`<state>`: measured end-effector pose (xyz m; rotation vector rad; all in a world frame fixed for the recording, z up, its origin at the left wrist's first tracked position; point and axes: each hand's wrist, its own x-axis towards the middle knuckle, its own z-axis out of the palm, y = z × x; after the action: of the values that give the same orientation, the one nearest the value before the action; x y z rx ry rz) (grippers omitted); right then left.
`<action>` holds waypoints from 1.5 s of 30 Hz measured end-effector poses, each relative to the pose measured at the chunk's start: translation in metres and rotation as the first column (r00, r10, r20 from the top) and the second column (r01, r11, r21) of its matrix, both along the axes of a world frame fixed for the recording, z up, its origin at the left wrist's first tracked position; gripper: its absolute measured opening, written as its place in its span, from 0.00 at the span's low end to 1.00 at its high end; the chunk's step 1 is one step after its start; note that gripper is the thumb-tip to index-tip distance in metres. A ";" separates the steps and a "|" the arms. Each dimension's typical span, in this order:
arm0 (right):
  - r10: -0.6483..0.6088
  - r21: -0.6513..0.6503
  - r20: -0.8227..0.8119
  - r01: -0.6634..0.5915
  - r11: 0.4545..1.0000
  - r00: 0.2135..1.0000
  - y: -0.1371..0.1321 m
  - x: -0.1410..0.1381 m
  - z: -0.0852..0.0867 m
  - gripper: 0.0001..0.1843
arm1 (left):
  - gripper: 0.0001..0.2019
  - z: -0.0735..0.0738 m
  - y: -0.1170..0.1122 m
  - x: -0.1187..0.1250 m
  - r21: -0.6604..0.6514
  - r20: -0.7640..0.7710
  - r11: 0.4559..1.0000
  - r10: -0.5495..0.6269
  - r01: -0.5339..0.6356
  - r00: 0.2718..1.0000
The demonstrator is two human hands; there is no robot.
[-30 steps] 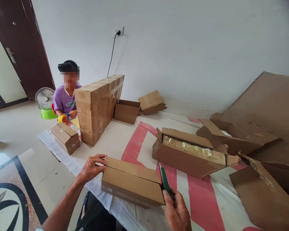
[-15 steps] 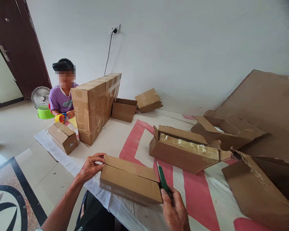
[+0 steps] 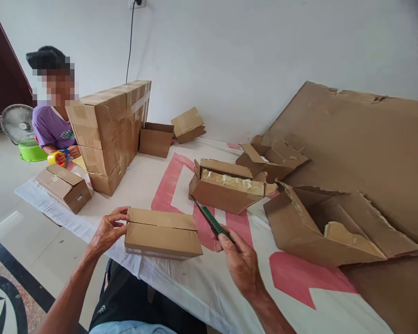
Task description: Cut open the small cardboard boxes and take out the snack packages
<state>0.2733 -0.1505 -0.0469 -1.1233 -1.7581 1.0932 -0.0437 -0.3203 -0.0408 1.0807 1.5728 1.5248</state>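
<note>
A closed cardboard box (image 3: 162,235) lies in front of me near the table's edge, its top flaps meeting along a seam. My left hand (image 3: 109,228) grips the box's left end, with fingers and thumb at the upper corner. My right hand (image 3: 237,257) is closed around a green utility knife (image 3: 212,220), its blade pointing up and to the left. The knife is held to the right of the box, apart from it. Just beyond the blade tip sits an opened cardboard box (image 3: 226,188) with a taped package inside.
Stacked taped boxes (image 3: 107,134) stand at the back left, beside a smaller box (image 3: 64,188). A person (image 3: 52,123) behind them holds yellow tape (image 3: 56,158). Open boxes (image 3: 320,222) and a large cardboard sheet (image 3: 362,139) fill the right. A fan (image 3: 19,124) stands on the floor.
My right hand with the utility knife has drawn away from the box's right end. My left hand stays on the left end. The view has turned to the right.
</note>
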 end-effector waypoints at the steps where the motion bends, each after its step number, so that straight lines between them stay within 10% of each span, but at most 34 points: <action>1: 0.055 0.013 0.015 -0.055 0.998 0.998 0.002 0.002 0.010 0.29 | 0.20 0.001 -0.001 0.001 -0.003 -0.004 1.000 0.004 -0.004 1.000; 14: 0.577 -0.001 0.278 -0.601 0.799 0.768 0.016 -0.032 0.099 0.20 | 0.18 0.003 -0.006 0.003 -0.018 -0.044 1.000 -0.002 0.001 0.999; 42: 0.602 0.000 0.451 -0.675 0.738 0.659 0.043 -0.039 0.118 0.23 | 0.13 -0.004 -0.002 -0.003 -0.009 -0.072 1.000 0.026 -0.027 0.997; 45: 0.542 0.078 0.360 -0.603 0.794 0.759 0.026 -0.041 0.110 0.24 | 0.12 -0.003 -0.010 0.008 -0.020 -0.071 0.998 0.061 -0.062 0.996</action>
<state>0.2321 -0.1248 0.0627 -0.6660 -2.5229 1.0907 -0.0353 -0.3301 -0.0441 1.0936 1.6817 1.5202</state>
